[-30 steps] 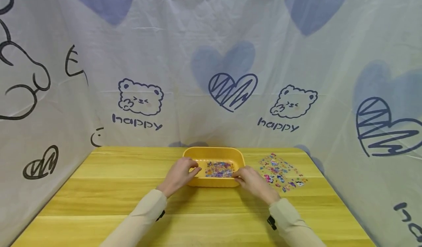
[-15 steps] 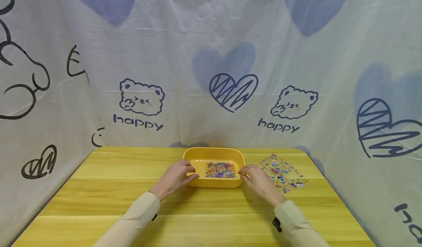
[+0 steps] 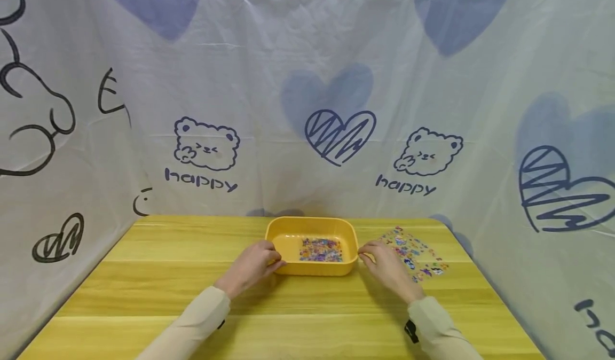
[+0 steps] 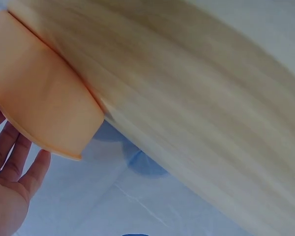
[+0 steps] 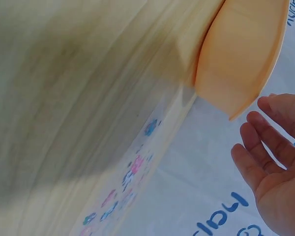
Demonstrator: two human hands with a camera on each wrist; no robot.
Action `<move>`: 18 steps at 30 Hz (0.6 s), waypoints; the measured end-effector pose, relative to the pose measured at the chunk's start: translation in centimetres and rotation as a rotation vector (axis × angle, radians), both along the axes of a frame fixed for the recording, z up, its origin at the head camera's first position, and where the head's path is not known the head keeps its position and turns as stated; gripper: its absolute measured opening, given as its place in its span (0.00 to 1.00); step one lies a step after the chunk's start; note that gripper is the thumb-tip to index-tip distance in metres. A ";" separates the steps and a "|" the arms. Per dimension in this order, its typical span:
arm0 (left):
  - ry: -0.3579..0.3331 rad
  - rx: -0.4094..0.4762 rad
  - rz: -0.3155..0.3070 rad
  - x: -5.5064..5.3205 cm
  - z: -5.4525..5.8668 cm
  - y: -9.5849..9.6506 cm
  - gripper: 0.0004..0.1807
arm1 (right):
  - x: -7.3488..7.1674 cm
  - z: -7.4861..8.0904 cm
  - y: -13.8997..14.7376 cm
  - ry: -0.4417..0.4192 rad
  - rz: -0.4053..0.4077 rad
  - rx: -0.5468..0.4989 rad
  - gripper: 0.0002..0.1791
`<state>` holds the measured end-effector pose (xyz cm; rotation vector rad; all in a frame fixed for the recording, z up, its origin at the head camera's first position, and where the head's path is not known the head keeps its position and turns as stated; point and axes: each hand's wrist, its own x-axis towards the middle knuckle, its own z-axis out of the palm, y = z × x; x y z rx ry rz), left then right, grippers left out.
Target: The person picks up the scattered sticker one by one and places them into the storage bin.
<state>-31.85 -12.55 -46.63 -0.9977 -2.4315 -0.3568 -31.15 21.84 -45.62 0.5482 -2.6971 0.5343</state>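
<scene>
A yellow plastic basin (image 3: 307,267) stands at the back middle of the table. On its floor, toward the right side, lies a flat sheet covered with small colourful figures (image 3: 321,250). My left hand (image 3: 252,266) is at the basin's front left corner, and in the left wrist view its relaxed fingers (image 4: 37,172) reach right up to the rim. Just off the right front corner is my right hand (image 3: 386,266), with loosely bent fingers and nothing in them. In the right wrist view its fingertips (image 5: 249,129) are close beside the basin's rim (image 5: 259,93).
A see-through sheet with similar colourful figures (image 3: 425,254) lies on the table to the right, partly behind my right hand. The wood-grain table (image 3: 298,322) ends against a pale printed cloth (image 3: 269,82), which hangs behind it and along both sides.
Both hands have drawn back from over the basin and moved apart, the left one to the left, the right one to the right. The basin and the sheet inside it stay put.
</scene>
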 end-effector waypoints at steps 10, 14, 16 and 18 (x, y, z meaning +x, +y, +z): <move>-0.015 0.094 0.023 0.2 -0.7 0.2 0.06 | -0.2 -1.2 2.9 -0.062 -0.057 -0.006 0.05; -0.010 0.118 0.005 0.3 -0.8 0.3 0.06 | -0.3 -1.5 4.3 -0.138 -0.088 0.003 0.05; -0.003 0.124 -0.003 0.3 -0.8 0.3 0.06 | -0.2 -1.5 5.0 -0.167 -0.108 0.004 0.05; -0.001 0.133 -0.010 0.3 -0.9 0.3 0.05 | -0.1 -1.6 5.7 -0.182 -0.130 0.007 0.05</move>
